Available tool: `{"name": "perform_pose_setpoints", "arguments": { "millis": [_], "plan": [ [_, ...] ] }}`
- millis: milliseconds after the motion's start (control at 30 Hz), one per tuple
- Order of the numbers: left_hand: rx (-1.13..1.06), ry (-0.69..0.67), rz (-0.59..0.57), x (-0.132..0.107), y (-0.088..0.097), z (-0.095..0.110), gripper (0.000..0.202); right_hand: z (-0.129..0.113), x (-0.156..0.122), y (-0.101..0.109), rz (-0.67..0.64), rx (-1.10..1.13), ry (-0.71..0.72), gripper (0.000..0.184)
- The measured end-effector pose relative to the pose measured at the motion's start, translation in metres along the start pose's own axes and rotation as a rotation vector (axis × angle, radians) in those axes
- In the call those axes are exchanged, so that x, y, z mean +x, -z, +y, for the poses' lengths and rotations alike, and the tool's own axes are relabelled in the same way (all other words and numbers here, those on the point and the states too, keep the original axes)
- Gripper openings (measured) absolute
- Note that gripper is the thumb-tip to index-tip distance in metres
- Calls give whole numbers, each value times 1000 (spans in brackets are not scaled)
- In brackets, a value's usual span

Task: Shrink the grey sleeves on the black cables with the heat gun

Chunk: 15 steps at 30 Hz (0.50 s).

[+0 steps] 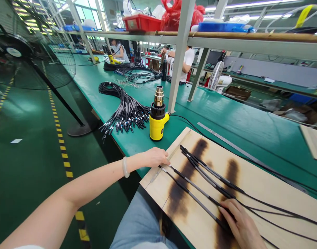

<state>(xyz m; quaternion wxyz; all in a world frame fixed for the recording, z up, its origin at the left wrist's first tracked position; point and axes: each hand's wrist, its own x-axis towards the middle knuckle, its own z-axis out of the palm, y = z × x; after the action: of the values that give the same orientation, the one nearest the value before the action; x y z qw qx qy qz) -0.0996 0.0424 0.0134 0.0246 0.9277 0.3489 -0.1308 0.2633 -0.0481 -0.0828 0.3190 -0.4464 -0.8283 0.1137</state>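
Green workbench (220, 107), one scorched board (201, 219), left hand (156, 157) and right hand (238, 218) pinching one cable (196, 187)

Left arm (96, 183) outstretched, left hand (156, 157) pinching, right hand (240, 221) palm-down, fingers (231, 204) bent

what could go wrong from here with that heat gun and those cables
The yellow heat gun stands upright near the left hand; a knock might topple it. The farther cable ends look unheld and could shift on the board. Its dark scorch marks suggest more heat might char it further.
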Motion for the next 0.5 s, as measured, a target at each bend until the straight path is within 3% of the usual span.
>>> {"name": "perform_pose_setpoints", "arguments": {
  "millis": [233,500],
  "plan": [
    [7,2,11,0,-3,-2,33,16,-21,14,8,-68,23,23],
    [33,4,-11,-3,3,0,40,13,-19,17,-18,-7,-38,22]
  ]
}}
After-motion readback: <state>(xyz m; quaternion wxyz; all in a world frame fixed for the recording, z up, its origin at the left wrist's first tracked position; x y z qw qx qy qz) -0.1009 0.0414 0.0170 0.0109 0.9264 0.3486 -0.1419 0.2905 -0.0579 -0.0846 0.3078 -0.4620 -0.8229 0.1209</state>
